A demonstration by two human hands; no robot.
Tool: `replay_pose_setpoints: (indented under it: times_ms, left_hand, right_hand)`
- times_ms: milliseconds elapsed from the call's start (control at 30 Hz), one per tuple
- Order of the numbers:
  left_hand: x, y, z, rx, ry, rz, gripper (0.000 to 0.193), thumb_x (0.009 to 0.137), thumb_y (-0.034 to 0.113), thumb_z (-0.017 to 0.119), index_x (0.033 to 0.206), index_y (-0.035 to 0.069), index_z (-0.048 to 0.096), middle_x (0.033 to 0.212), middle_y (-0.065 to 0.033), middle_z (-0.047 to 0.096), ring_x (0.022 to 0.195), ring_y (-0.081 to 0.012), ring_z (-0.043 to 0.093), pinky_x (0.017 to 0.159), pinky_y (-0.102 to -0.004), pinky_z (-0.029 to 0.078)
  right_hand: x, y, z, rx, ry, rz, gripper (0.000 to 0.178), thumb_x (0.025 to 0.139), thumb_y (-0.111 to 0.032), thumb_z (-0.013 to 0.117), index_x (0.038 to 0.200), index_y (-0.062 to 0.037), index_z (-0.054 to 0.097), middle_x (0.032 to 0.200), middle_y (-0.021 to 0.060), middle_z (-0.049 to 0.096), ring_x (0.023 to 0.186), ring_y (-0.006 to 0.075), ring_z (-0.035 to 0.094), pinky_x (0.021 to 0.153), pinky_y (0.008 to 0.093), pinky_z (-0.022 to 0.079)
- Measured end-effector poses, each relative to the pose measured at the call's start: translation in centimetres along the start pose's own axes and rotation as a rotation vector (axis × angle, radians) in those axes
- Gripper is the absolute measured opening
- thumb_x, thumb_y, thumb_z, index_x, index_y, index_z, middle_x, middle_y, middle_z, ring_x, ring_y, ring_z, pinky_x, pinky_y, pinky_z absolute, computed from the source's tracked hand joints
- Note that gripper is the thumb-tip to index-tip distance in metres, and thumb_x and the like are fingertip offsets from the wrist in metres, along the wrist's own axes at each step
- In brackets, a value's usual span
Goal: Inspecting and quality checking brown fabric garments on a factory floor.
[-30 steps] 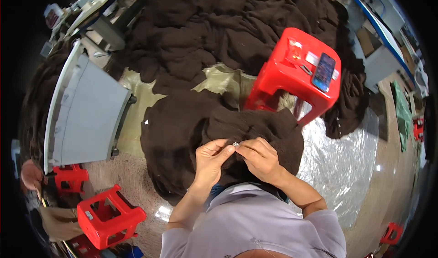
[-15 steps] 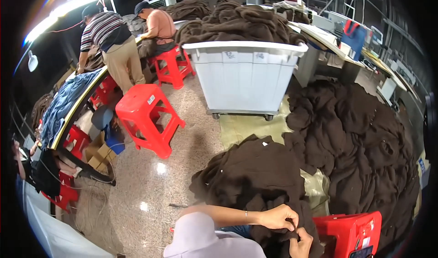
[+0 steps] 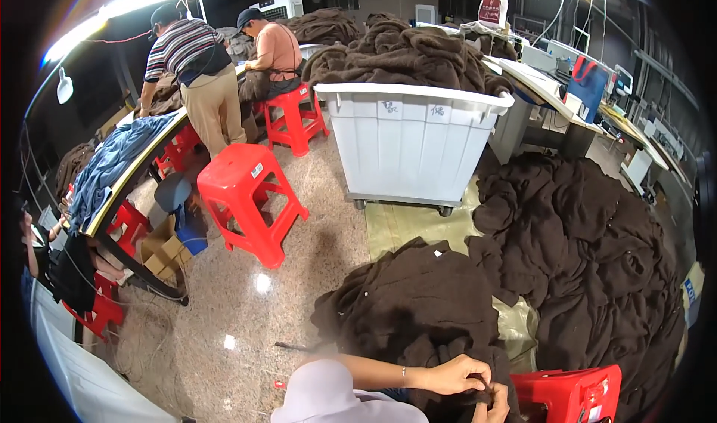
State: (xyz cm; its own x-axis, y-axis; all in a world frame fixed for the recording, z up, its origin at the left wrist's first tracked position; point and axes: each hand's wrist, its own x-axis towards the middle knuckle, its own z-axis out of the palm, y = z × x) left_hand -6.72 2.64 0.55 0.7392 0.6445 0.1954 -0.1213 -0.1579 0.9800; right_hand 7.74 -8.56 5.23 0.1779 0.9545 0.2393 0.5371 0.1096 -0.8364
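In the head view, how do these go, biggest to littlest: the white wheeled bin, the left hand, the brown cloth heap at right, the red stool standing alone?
1. Brown cloth heap
2. White wheeled bin
3. Red stool
4. Left hand

Before a wheeled plastic bin (image 3: 411, 146), we have rumpled cloth (image 3: 418, 296) between a square-topped plastic stool (image 3: 237, 170), left, and a broad cloth heap (image 3: 582, 236), right.
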Motion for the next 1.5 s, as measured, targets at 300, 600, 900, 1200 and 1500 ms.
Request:
replay_pose_setpoints:
  times_ms: [300,600,900,1200,1500]
  left_hand:
    - [0.9,2.0,-0.9,-0.076,-0.173,-0.009,0.008,0.079,-0.002,0.068,0.086,0.000,0.066,0.082,-0.0060,0.066,0.078,-0.0134,0.063,0.071,-0.0283,0.051]
    - [0.2,0.6,4.4,0.086,0.227,0.068,0.020,0.075,-0.011,0.068,0.093,-0.001,0.070,0.084,-0.0122,0.067,0.074,-0.0217,0.065,0.068,-0.0273,0.052]
    - [2.6,-2.6,-3.1,-0.208,0.021,-0.583,0.011,0.085,0.005,0.070,0.091,-0.003,0.068,0.088,-0.0074,0.071,0.078,-0.0130,0.065,0.075,-0.0269,0.051]
    - [3.2,1.2,0.0,-0.462,-0.083,-0.506,0.015,0.090,0.006,0.066,0.100,-0.005,0.067,0.090,-0.0036,0.068,0.079,-0.0066,0.060,0.074,-0.0209,0.048]
    - [3.4,0.6,0.4,-0.385,-0.243,-0.611,0.017,0.083,0.001,0.072,0.099,-0.002,0.068,0.089,-0.0042,0.070,0.078,-0.0076,0.064,0.073,-0.0224,0.052]
  right_hand:
    - [0.2,-0.1,-0.1,0.005,-0.034,-0.012,0.005,0.072,0.002,0.057,0.073,0.0015,0.052,0.060,0.0132,0.047,0.056,0.0116,0.049,0.052,0.0303,0.040]
    - [-2.0,3.7,2.6,-0.408,0.537,-0.170,0.022,0.062,0.001,0.069,0.083,-0.0027,0.061,0.065,0.0099,0.050,0.053,0.0266,0.052,0.050,0.0352,0.042]
    - [-4.0,6.3,-1.8,0.332,0.616,0.482,0.017,0.079,0.004,0.057,0.094,-0.0015,0.062,0.082,-0.0008,0.055,0.075,0.0065,0.051,0.068,0.0221,0.041]
    - [0.0,4.7,-1.7,0.225,0.081,0.076,0.018,0.089,-0.018,0.066,0.091,-0.0008,0.063,0.083,0.0030,0.049,0.071,0.0092,0.049,0.059,0.0241,0.040]
    - [0.2,5.8,-0.3,0.518,0.329,0.225,0.017,0.091,-0.013,0.065,0.080,-0.0002,0.062,0.078,-0.0016,0.046,0.067,0.0053,0.038,0.059,0.0224,0.031]
